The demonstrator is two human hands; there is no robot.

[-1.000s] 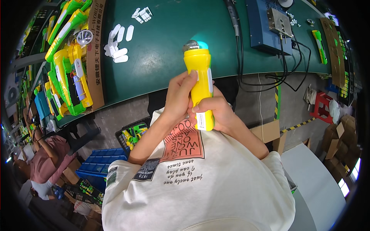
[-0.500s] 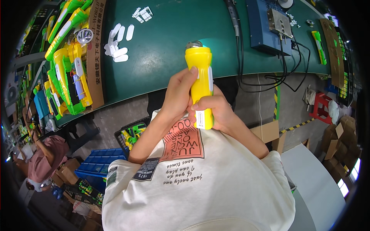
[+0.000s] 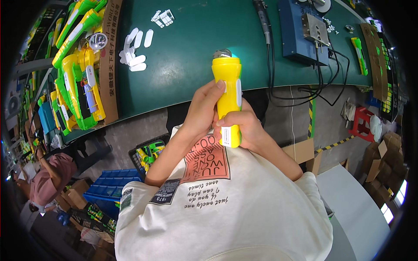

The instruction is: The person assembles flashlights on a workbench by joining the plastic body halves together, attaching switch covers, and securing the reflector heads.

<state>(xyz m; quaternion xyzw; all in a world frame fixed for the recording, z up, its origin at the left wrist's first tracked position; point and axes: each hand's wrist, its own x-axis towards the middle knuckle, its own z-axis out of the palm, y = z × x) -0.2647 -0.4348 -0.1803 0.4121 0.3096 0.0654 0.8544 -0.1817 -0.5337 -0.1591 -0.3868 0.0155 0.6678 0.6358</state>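
Upright in front of my chest is a yellow flashlight body (image 3: 229, 98) with a white strip along its right side and a white label near its lower end. A shiny reflector (image 3: 222, 53) shows at its wide top end, with a bluish glow on the table beside it. My left hand (image 3: 202, 104) grips the left side, thumb pressed on the upper barrel. My right hand (image 3: 244, 124) wraps the lower right side, thumb across the front above the label. The fingers behind the barrel are hidden.
A green worktable (image 3: 183, 56) carries loose white oval covers (image 3: 138, 39) and small white brackets (image 3: 163, 18). At left a cardboard box (image 3: 111, 87) holds yellow-green flashlight parts. Right, a blue machine (image 3: 296, 37) trails black cables. A person (image 3: 52, 178) sits at lower left.
The flashlight sits very slightly lower and more to the right in view. Both hands keep the same grip on it.
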